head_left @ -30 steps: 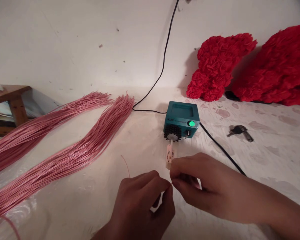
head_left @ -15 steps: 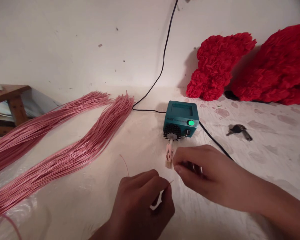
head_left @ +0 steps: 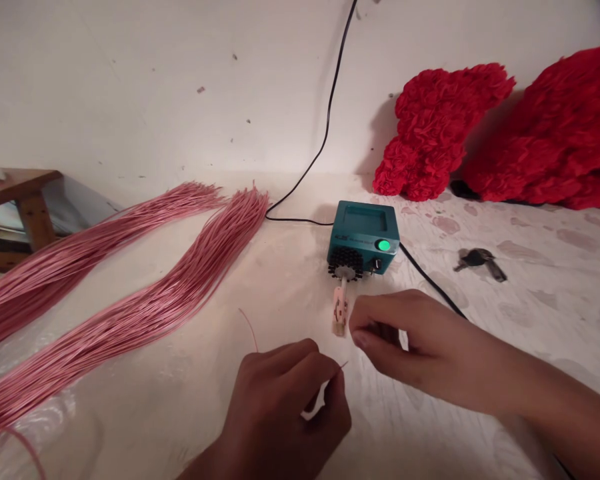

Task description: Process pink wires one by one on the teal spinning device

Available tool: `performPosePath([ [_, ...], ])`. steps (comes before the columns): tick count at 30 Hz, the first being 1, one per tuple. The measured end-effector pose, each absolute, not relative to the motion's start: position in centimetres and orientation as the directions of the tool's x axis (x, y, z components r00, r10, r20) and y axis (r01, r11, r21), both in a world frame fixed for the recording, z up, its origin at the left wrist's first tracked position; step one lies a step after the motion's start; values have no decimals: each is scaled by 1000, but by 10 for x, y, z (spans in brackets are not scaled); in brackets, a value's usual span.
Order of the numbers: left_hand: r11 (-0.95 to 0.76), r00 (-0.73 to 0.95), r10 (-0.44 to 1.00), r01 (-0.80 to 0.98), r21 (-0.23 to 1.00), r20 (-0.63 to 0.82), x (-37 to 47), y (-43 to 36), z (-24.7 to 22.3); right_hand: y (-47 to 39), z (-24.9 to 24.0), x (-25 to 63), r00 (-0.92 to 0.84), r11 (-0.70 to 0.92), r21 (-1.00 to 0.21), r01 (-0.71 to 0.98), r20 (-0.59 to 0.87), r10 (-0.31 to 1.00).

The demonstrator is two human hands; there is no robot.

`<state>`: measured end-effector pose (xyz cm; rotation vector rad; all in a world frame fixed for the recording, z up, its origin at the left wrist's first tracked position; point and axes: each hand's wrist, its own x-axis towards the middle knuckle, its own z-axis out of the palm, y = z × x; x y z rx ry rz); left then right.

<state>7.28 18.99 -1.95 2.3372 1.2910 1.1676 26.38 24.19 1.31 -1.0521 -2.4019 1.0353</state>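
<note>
Only the left hand (head_left: 280, 400)'s grip pinches the thin wire (head_left: 344, 365), its tip poking free, while the right hand (head_left: 420, 347) is apart, near the clip (head_left: 339, 327), fingers curled, any hold unclear.

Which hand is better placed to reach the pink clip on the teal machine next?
Right, probably: the right hand is just beside the clip, while the left hand is farther away, pinching a thin strand. Whether the right holds anything is unclear.
</note>
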Motion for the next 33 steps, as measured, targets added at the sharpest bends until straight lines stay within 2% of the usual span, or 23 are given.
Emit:
performPosePath([
  [10,-594,304,788,604,531,535,73,190,-24,237,7,258,-726,357,-817,453,-106,680],
  [17,-638,363,762,559,529,536,73,189,-22,243,9,262,-665,341,-837,428,-35,746],
  [20,-647,398,762,459,608,511,72,185,-19,247,8,264,-601,283,-860,424,-34,799],
  [23,-521,361,841,334,786,404,70,182,-13,244,6,262,-597,113,-896,429,-187,780],
  [25,-356,323,904,206,911,280,68,182,-8,240,6,257,-608,-13,-905,425,-296,737],
  [27,-163,327,935,50,985,138,66,184,-5,235,6,251,-601,-96,-903,420,-355,716],
  [30,69,392,920,-122,990,-16,64,186,-4,229,9,244,-586,-125,-895,428,-380,716],
  [33,178,432,901,-256,950,-52,63,187,-7,224,13,244,-598,-145,-885,442,-411,688],
])
